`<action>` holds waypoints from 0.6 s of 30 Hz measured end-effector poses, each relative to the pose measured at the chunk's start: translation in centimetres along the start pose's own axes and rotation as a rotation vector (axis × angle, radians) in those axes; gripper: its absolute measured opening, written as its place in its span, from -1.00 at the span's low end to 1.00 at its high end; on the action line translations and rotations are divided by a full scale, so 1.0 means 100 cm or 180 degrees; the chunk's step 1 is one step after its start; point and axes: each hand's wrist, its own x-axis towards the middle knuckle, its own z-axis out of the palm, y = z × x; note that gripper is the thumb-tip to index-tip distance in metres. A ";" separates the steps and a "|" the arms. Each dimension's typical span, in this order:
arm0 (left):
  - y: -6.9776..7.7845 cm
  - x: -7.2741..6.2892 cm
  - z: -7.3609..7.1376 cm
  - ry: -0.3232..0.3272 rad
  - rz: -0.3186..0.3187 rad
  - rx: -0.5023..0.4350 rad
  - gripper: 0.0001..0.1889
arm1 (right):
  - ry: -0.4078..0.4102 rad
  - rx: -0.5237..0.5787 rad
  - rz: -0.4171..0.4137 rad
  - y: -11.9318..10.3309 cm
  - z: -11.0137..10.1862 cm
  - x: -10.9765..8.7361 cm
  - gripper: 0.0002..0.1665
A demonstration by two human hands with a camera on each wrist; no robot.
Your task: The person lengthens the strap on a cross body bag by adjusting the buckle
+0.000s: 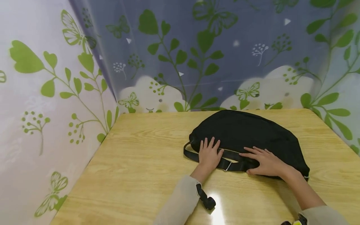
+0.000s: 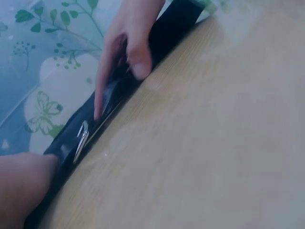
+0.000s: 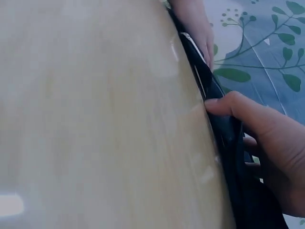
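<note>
A black fabric bag (image 1: 244, 131) with a curved top lies flat on the table. Its black strap (image 1: 191, 155), with a metal slider buckle (image 1: 227, 166), runs along the near edge. My left hand (image 1: 208, 156) rests with fingers spread over the strap and the bag's lower left edge. To the right of the buckle, my right hand (image 1: 265, 163) lies with extended fingers across the strap and bag. In the right wrist view, the right thumb (image 3: 221, 106) touches the near edge of the black fabric, while the other fingers are partly hidden behind it.
The wood-grain table (image 1: 135, 178) extends around the bag. Patterned curtains (image 1: 174, 62) with leaves and butterflies stand behind it and at both sides. Black wrist bands (image 1: 206, 198) sit at the cuffs of the light sleeves (image 1: 180, 200).
</note>
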 end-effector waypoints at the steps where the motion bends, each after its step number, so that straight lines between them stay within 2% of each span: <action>1: 0.000 -0.002 -0.001 0.0029 -0.0067 0.0037 -0.49 | 0.0014 -0.0008 0.0020 -0.001 0.001 0.003 -0.21; 6: -0.001 -0.017 -0.006 0.0109 -0.0313 0.0317 -0.51 | 0.0085 -0.0037 0.0099 -0.012 0.006 0.017 -0.36; 10: -0.005 -0.026 -0.009 0.0129 -0.0365 0.0519 -0.50 | 0.0248 -0.0184 -0.0058 -0.013 0.012 0.023 -0.42; 14: -0.017 -0.033 -0.008 0.0334 -0.0196 0.0574 -0.51 | 0.0598 -0.0298 -0.0347 -0.005 0.021 0.022 -0.45; 16: -0.028 -0.034 -0.006 0.0474 -0.0022 0.0480 -0.52 | 0.0879 -0.0364 -0.0519 -0.001 0.026 0.019 -0.43; 18: -0.041 -0.035 -0.004 0.0498 0.0181 0.0414 -0.48 | 0.1207 -0.0477 -0.0668 0.002 0.028 0.015 -0.40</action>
